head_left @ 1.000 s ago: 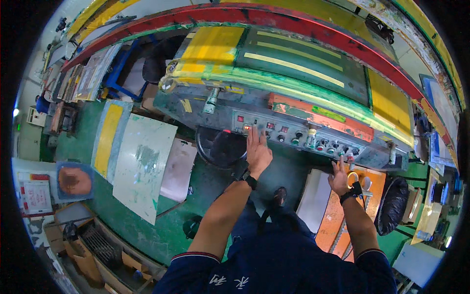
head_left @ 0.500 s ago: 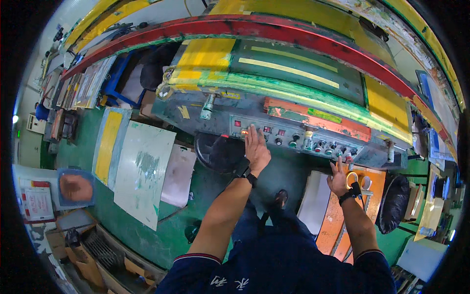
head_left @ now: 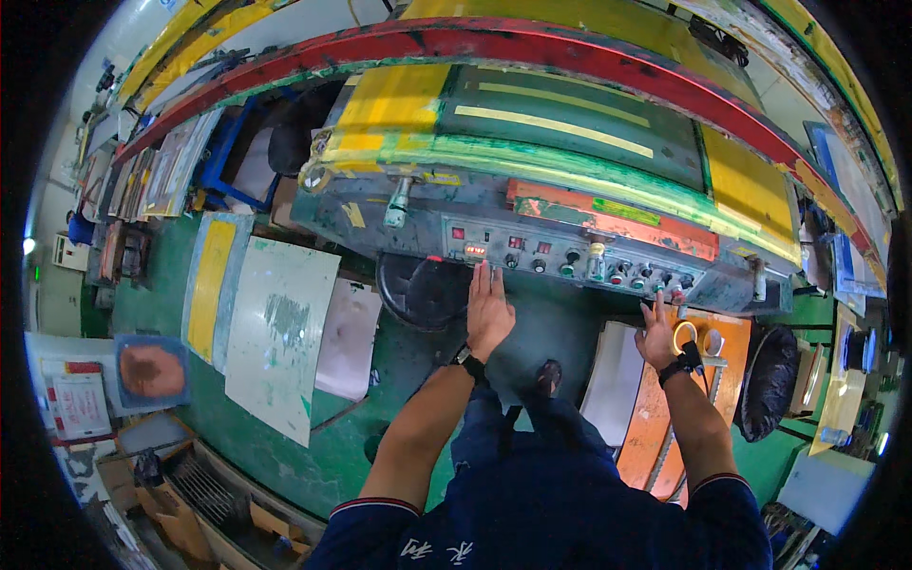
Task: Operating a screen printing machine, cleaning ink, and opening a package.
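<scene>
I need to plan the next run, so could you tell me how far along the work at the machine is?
Done: nothing shows as finished. In hand: the left hand lies flat, fingers at the control panel by its red displays; the right hand reaches the knobs at its right end. Left: the pictures do not show it.

Both my bare forearms reach forward and up from short dark sleeves edged with a red and white band, the left nearer the middle and the right out to the side. My left hand (head_left: pixel 489 309) is flat and palm down, its fingers straight, close together and pointing ahead, with a dark watch strapped on the wrist. My right hand (head_left: pixel 657 332) is raised with its fingers spread and slightly bent, a dark band on that wrist too.
</scene>
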`<state>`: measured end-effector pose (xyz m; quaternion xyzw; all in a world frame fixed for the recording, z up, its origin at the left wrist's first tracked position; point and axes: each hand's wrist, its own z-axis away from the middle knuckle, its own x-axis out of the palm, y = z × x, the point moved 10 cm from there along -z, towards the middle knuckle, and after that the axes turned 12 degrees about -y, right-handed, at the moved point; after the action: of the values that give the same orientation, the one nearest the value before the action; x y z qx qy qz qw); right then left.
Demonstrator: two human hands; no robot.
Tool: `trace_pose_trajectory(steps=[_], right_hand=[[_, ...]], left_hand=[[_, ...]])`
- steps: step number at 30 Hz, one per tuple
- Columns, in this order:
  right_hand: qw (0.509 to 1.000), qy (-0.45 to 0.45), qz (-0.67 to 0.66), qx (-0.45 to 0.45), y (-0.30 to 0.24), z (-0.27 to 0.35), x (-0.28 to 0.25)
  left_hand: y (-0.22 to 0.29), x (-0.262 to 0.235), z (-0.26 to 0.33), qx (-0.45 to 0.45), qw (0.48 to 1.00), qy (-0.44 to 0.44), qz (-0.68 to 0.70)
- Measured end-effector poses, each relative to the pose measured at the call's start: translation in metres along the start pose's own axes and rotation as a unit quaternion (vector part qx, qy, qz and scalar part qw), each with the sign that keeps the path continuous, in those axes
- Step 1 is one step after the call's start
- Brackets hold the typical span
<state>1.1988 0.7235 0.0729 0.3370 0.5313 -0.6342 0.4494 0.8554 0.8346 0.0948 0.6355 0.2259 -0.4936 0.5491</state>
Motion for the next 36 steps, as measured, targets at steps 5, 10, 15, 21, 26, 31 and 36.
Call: trace_pose_trajectory(steps=[5, 10, 15, 21, 26, 31, 36], right_hand=[[0.999, -0.026, -0.01, 0.042, 0.01, 0.0, 0.005], [0.999, 0.016, 0.028, -0.007, 0.003, 0.002, 0.0], [1.0, 0.009, -0.016, 0.001, 0.012, 0.003, 0.003], [1.0, 0.002, 0.004, 0.023, 0.012, -0.001, 0.005], [0.999, 0.031, 0.001, 0.012, 0.008, 0.001, 0.003], [0.996, 0.021, -0.051, 0.066, 0.025, 0.004, 0.009], [0.995, 0.089, 0.021, 0.025, 0.016, 0.01, -0.001]], left_hand=[[0.003, -0.011, -0.025, -0.002, 1.0, 0.018, -0.02], [0.003, -0.013, -0.039, 0.0, 0.997, 0.033, -0.063], [0.006, -0.004, -0.046, -0.026, 0.995, -0.002, -0.1], [0.009, -0.021, -0.014, 0.018, 0.998, 0.045, -0.029], [-0.016, 0.013, 0.061, 0.028, 0.998, -0.052, 0.001], [-0.09, 0.068, 0.141, -0.064, 0.986, -0.155, 0.019], [-0.218, 0.124, 0.235, -0.236, 0.926, -0.285, 0.074]])
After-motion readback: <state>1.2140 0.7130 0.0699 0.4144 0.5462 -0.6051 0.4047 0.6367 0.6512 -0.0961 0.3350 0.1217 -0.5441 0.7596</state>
